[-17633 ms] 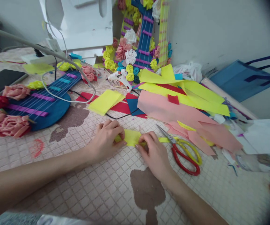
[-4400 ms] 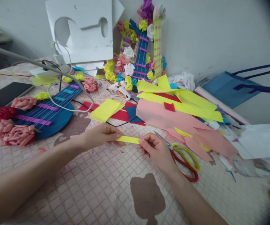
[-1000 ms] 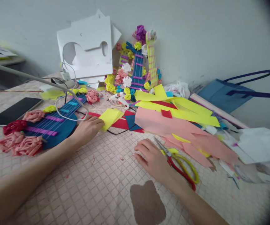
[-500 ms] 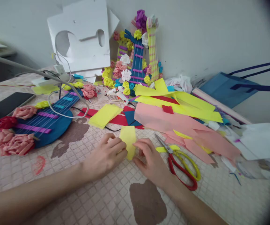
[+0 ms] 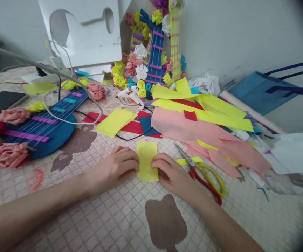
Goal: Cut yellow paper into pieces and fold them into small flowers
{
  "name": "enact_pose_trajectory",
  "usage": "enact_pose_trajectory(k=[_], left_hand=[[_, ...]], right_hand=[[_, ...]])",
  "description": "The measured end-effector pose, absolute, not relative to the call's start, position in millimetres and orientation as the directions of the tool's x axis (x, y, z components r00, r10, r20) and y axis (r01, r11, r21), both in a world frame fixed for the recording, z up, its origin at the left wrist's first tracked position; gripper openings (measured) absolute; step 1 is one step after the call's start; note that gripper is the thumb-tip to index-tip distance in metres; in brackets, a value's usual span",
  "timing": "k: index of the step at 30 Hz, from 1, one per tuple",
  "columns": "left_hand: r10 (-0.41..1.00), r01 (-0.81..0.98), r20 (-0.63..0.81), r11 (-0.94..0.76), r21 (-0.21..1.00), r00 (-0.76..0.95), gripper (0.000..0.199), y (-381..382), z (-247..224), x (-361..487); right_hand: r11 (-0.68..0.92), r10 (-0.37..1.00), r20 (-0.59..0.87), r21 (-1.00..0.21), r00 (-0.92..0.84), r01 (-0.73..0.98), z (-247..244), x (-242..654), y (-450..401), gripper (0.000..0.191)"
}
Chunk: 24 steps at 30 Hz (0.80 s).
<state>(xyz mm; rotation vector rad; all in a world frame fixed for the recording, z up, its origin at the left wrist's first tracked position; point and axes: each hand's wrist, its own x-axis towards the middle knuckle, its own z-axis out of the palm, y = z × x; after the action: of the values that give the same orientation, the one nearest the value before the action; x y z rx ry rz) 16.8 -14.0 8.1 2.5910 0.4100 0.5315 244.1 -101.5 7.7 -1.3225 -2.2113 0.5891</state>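
Paper [image 5: 147, 161] lies on the tabletop [image 5: 109, 217], long axis near to far, left hand [image 5: 116, 169] curled at its left edge, right hand [image 5: 176, 176] at its right, neither clearly nearer; whether the fingers [image 5: 130, 163] are clamped on it cannot be told. No brand, label or writing is readable.

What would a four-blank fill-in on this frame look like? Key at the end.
1. The sheet of paper between the left hand and the right hand is ____ in colour.
2. In the picture, the scissors lie to the ____ of that sheet.
3. The guitar lying at the picture's left has a body coloured ____.
4. The glue gun is mostly ____ in colour.

Missing words: yellow; right; blue; white.
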Motion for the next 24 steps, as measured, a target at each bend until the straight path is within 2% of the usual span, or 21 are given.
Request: enact_pose_trajectory(k=[4, 7, 9, 15, 19, 24], left_hand=[[0.332, 0.158, 0.275, -0.848, 0.505, 0.902, 0.015, -14, 7, 18], [0.357, 0.169, 0.261, -0.823, 0.543, 0.897, 0.015, -13, 7, 17], [0.371, 0.177, 0.244, -0.802, 0.570, 0.896, 0.018, -13, 7, 17], [0.443, 0.228, 0.183, -0.722, 0.653, 0.878, 0.010, -13, 12, 24], [0.502, 0.305, 0.142, -0.701, 0.645, 0.853, 0.012, -14, 17, 36], [0.509, 0.326, 0.108, -0.685, 0.651, 0.854, 0.011, -13, 19, 39]], right_hand=[[0.410, 0.886, 0.076, -0.591, -0.458, 0.695, 18, 244, -105, 0.019], [0.372, 0.892, 0.033, -0.620, -0.451, 0.691, 22, 245, -105, 0.014], [0.334, 0.905, 0.023, -0.656, -0.424, 0.677, 23, 245, -104, 0.015], [0.261, 0.934, 0.021, -0.726, -0.358, 0.636, 22, 242, -100, 0.010], [0.239, 0.956, 0.062, -0.732, -0.287, 0.638, 17, 237, -99, 0.012], [0.221, 0.964, 0.069, -0.739, -0.255, 0.637, 13, 234, -100, 0.012]])
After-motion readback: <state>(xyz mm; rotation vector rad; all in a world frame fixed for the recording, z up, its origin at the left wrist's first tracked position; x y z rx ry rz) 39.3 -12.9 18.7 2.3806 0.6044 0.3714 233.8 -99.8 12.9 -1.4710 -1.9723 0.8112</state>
